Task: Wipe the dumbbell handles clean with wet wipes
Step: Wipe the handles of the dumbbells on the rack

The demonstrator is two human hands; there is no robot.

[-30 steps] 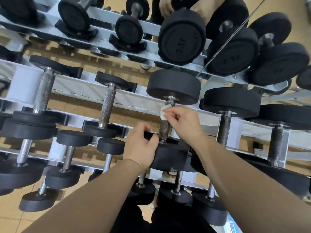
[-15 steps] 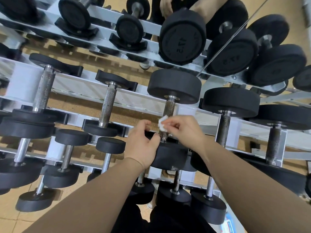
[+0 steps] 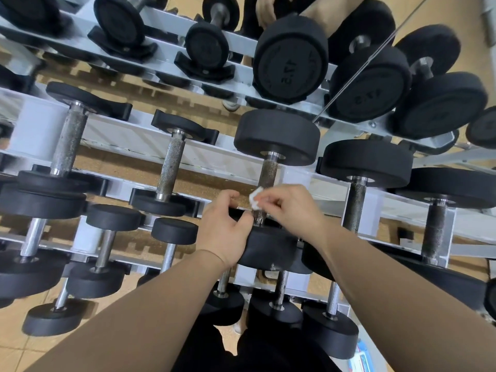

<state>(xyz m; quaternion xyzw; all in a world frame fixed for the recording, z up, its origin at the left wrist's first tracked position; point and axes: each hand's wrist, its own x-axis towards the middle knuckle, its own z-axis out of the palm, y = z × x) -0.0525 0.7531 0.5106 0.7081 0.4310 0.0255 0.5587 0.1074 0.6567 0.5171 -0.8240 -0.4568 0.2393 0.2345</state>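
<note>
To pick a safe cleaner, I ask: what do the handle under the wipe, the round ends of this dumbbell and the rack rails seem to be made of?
Handle: bare metal, probably steel; grey, knurled, with dull brownish patches, perhaps rust. Round ends: likely rubber or urethane coating; matte black, no shine. Rack rails: painted metal, it seems; smooth pale grey with soft reflections.

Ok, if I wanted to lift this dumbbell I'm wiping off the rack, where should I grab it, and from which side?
Probably the knurled handle, at its bare middle, coming from above on your side. The far head and near head are wide discs seated on the rack, so only the bar lets fingers wrap. Your right hand, pinching the wet wipe, sits at its lower end.
</note>
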